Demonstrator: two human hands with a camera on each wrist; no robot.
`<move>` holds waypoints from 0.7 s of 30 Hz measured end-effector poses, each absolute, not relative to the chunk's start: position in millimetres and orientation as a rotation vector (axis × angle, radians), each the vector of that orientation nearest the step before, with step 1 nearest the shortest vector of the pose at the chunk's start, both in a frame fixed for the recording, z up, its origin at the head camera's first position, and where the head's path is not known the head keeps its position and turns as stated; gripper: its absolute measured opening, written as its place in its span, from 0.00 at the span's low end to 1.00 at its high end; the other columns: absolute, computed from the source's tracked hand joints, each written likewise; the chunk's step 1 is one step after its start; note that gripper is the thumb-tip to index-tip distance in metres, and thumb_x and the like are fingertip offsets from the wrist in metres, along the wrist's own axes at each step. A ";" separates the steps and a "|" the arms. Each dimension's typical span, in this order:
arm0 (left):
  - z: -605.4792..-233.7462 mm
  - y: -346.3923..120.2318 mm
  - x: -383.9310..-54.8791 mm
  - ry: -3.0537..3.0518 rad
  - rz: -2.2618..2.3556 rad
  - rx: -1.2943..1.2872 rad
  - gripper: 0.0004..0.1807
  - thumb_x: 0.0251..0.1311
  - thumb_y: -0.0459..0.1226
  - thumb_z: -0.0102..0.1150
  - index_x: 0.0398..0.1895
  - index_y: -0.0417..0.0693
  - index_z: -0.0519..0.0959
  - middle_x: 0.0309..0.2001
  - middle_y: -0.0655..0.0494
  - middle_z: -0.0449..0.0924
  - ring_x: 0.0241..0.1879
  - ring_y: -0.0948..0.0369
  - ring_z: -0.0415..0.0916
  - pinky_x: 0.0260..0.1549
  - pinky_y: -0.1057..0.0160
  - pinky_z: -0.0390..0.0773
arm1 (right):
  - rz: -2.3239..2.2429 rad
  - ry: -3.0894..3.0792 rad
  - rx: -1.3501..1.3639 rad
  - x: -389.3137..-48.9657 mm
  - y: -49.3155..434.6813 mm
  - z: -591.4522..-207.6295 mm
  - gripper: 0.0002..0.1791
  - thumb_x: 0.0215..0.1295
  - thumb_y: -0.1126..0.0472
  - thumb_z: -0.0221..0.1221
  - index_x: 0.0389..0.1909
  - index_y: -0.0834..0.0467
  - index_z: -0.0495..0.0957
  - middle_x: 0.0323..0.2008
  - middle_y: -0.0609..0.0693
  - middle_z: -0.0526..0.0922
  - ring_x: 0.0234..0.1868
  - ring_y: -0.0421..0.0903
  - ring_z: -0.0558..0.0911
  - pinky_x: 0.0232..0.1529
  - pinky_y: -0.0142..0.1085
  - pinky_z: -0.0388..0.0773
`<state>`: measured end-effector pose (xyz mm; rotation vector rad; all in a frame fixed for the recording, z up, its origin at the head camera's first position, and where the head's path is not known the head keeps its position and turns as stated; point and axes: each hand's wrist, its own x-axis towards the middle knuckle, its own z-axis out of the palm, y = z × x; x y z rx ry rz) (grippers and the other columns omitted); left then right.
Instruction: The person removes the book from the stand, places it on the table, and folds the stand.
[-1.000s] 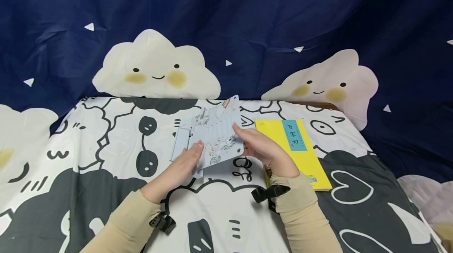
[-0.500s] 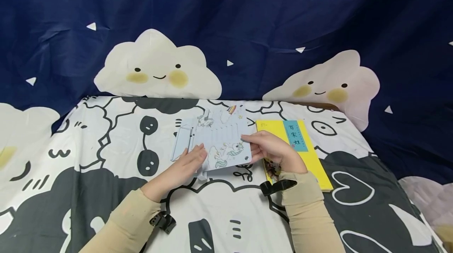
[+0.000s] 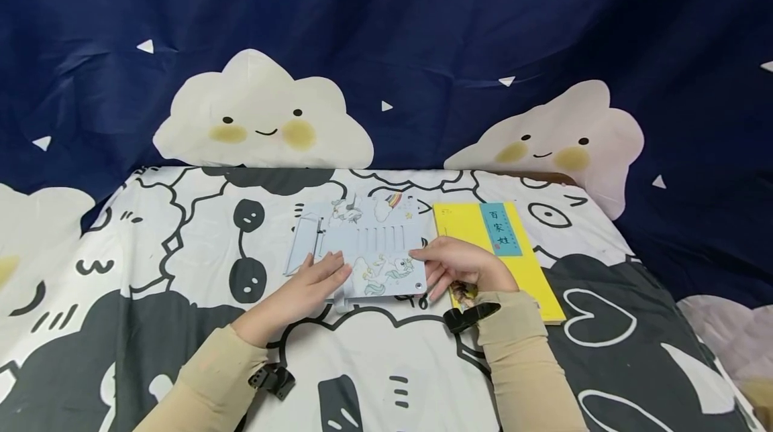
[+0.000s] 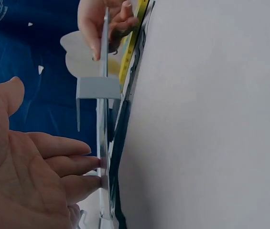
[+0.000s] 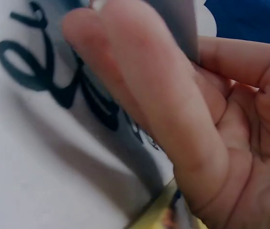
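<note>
A light blue metal book stand [image 3: 377,241] with unicorn and rainbow pictures and a row of slots lies over the bed in the head view. At its left end is a narrow folded ledge [image 3: 304,244]. My left hand [image 3: 304,288] rests its nearly straight fingertips on the panel's near left part. Those fingers [image 4: 75,167] touch the face of the panel in the left wrist view, where a bent metal tab [image 4: 99,88] sticks out. My right hand [image 3: 465,263] pinches the right edge, thumb on top and fingers underneath, just above the sheet.
A yellow book [image 3: 531,281] with a blue title label lies right of the stand, partly under my right hand and wrist. Patterned black-and-white bedding [image 3: 374,365] spreads all around. A dark blue curtain [image 3: 423,29] with cloud faces hangs behind.
The panel's right side has come down from a raised tilt to lie flatter, and my right hand moved right and down with it. My left hand has stayed nearly in place.
</note>
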<state>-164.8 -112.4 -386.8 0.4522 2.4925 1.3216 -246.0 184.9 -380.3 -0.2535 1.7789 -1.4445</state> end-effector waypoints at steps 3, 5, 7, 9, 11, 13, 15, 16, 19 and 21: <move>-386.8 -113.9 -164.7 2.513 1.292 0.435 0.38 0.75 0.54 0.42 0.73 0.31 0.60 0.75 0.37 0.55 0.78 0.45 0.41 0.75 0.45 0.23 | -1.394 1.789 -0.255 -245.4 183.6 -383.5 0.24 0.77 0.52 0.49 0.38 0.70 0.81 0.22 0.58 0.87 0.23 0.53 0.88 0.31 0.49 0.86; -386.3 -114.9 -164.7 2.528 1.271 0.433 0.38 0.75 0.54 0.43 0.72 0.31 0.60 0.75 0.37 0.55 0.78 0.44 0.41 0.75 0.45 0.23 | -1.365 1.802 -0.247 -244.8 182.0 -384.7 0.24 0.77 0.52 0.50 0.34 0.69 0.81 0.22 0.58 0.87 0.24 0.52 0.88 0.31 0.47 0.87; -385.0 -115.3 -164.2 2.540 1.255 0.434 0.39 0.74 0.54 0.45 0.72 0.30 0.61 0.75 0.36 0.56 0.78 0.44 0.41 0.75 0.44 0.23 | -1.345 1.820 -0.237 -244.5 180.1 -386.3 0.24 0.77 0.52 0.49 0.29 0.66 0.79 0.21 0.58 0.86 0.24 0.52 0.88 0.30 0.46 0.87; -384.2 -115.8 -164.1 2.558 1.235 0.443 0.39 0.74 0.54 0.47 0.71 0.29 0.61 0.74 0.35 0.56 0.78 0.43 0.42 0.75 0.43 0.23 | -1.330 1.840 -0.234 -244.3 178.1 -387.6 0.23 0.77 0.51 0.49 0.28 0.65 0.78 0.20 0.57 0.86 0.24 0.51 0.88 0.31 0.46 0.87; -383.2 -116.0 -163.8 2.572 1.226 0.456 0.39 0.73 0.53 0.48 0.71 0.28 0.62 0.74 0.34 0.57 0.78 0.42 0.43 0.75 0.42 0.23 | -1.314 1.863 -0.228 -244.0 175.9 -388.3 0.23 0.77 0.51 0.49 0.28 0.64 0.77 0.20 0.56 0.85 0.24 0.51 0.88 0.31 0.47 0.87; -382.9 -116.1 -163.7 2.581 1.225 0.463 0.38 0.73 0.52 0.48 0.70 0.27 0.62 0.73 0.33 0.58 0.77 0.42 0.44 0.75 0.42 0.24 | -1.287 1.897 -0.231 -243.9 174.4 -389.1 0.24 0.77 0.50 0.50 0.26 0.64 0.76 0.19 0.56 0.84 0.23 0.50 0.88 0.31 0.46 0.87; -382.5 -116.1 -163.3 2.587 1.234 0.469 0.37 0.73 0.51 0.49 0.70 0.27 0.62 0.72 0.33 0.60 0.77 0.41 0.45 0.75 0.42 0.24 | -1.255 1.930 -0.232 -243.9 172.9 -389.7 0.25 0.77 0.50 0.50 0.24 0.64 0.76 0.18 0.56 0.84 0.21 0.49 0.87 0.29 0.45 0.87; -382.0 -116.0 -162.9 2.586 1.245 0.467 0.37 0.73 0.50 0.49 0.70 0.27 0.62 0.72 0.32 0.61 0.77 0.41 0.46 0.75 0.42 0.24 | -1.238 1.943 -0.231 -243.9 172.1 -389.5 0.26 0.77 0.50 0.49 0.23 0.64 0.76 0.18 0.56 0.84 0.20 0.49 0.87 0.28 0.44 0.86; -380.1 -116.2 -162.1 2.593 1.285 0.441 0.36 0.74 0.50 0.49 0.71 0.28 0.62 0.72 0.33 0.61 0.77 0.41 0.45 0.75 0.42 0.27 | -1.194 1.985 -0.222 -243.4 170.0 -388.2 0.27 0.77 0.50 0.49 0.23 0.65 0.78 0.16 0.55 0.83 0.16 0.46 0.85 0.24 0.41 0.86; -378.4 -117.0 -161.7 2.597 1.318 0.395 0.36 0.74 0.51 0.48 0.72 0.31 0.62 0.73 0.34 0.60 0.77 0.40 0.43 0.76 0.41 0.32 | -1.172 2.024 -0.205 -242.9 168.7 -386.3 0.27 0.77 0.50 0.51 0.23 0.66 0.79 0.14 0.54 0.82 0.14 0.45 0.83 0.23 0.40 0.85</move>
